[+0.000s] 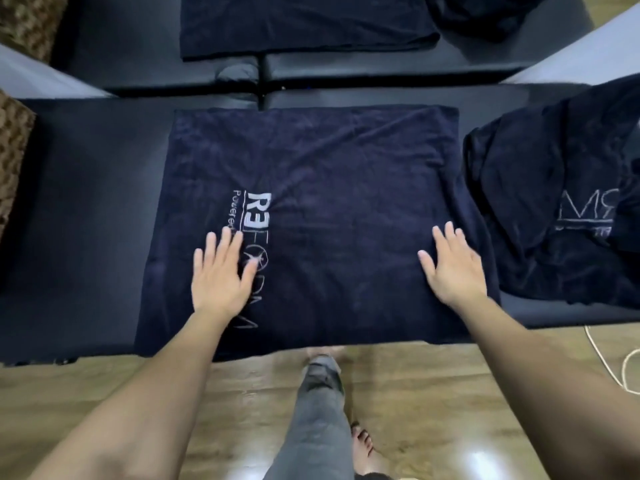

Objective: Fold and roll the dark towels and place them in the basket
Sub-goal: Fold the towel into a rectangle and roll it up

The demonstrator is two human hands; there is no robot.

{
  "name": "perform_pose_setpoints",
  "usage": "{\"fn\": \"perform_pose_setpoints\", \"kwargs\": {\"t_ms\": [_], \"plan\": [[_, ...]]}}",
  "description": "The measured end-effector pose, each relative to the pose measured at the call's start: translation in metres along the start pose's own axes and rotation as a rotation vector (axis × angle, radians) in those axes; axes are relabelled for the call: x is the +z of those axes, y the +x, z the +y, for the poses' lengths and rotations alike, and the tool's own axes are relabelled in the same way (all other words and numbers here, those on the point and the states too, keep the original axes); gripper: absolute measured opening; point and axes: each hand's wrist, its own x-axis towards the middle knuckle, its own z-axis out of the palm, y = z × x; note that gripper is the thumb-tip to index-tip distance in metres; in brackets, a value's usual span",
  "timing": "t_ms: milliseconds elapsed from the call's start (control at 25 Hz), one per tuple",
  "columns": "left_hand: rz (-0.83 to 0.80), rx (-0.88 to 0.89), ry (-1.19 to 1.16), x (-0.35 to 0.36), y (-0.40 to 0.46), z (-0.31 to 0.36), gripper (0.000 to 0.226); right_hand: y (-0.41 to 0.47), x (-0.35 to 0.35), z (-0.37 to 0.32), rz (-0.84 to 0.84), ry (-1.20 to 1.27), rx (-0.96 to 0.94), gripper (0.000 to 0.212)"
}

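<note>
Towel (329,188): spread flat, centre of padded bench (86,202) | left hand (221,271), right hand (453,268): fingers straight, palms down, gripping nothing, apparently smoothing for folding | unfolded pile (554,209): right | basket: unseen.

A dark navy terry towel with white printed lettering (311,216) was spread flat on a long black padded bench (86,202). The left hand (221,275) and right hand (453,268) were laid palm-down on it, fingers straight. A crumpled pile of dark navy towels (554,216) was seen just right of it. Another folded dark towel (304,26) was laid on a second black bench (138,50) behind. Light wooden flooring (433,393) was visible below.
</note>
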Motion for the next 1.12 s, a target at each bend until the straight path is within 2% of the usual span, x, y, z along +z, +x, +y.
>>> {"fn": "perform_pose_setpoints", "kwargs": {"t_ms": [160, 200, 280, 360, 480, 640, 800, 920, 1040, 1120], "plan": [[-0.057, -0.164, -0.081, -0.004, -0.018, 0.006, 0.072, -0.020, -0.002, 0.005, -0.001, 0.066, 0.105, 0.068], [-0.032, -0.129, -0.089, -0.008, -0.018, 0.017, 0.072, -0.026, -0.003, 0.004, 0.000, 0.047, 0.092, 0.067], [0.015, 0.054, -0.040, -0.012, -0.016, 0.042, 0.069, -0.035, -0.004, 0.009, -0.049, 0.018, 0.062, 0.066], [-0.018, 0.180, -0.003, -0.006, -0.014, 0.062, 0.068, -0.040, -0.002, 0.022, -0.092, 0.057, 0.097, 0.065], [-0.093, 0.116, 0.002, 0.006, -0.008, 0.070, 0.070, -0.032, -0.008, 0.032, -0.136, 0.129, 0.156, 0.065], [-0.086, 0.127, -0.001, 0.005, -0.012, 0.074, 0.070, -0.051, 0.004, 0.022, -0.053, 0.013, 0.065, 0.068], [-0.064, 0.155, -0.091, 0.011, -0.035, 0.079, 0.065, -0.102, 0.040, 0.018, 0.036, 0.067, -0.011, 0.065], [0.057, 0.095, -0.155, 0.022, -0.068, 0.058, 0.059, -0.131, 0.061, 0.035, 0.187, 0.193, 0.071, 0.057], [0.182, 0.030, -0.163, 0.041, -0.114, 0.032, 0.053, -0.155, 0.080, 0.046, 0.361, 0.200, 0.072, 0.049], [0.247, 0.003, -0.209, 0.052, -0.145, 0.023, 0.048, -0.166, 0.091, 0.045, 0.374, 0.304, 0.069, 0.045]]}}
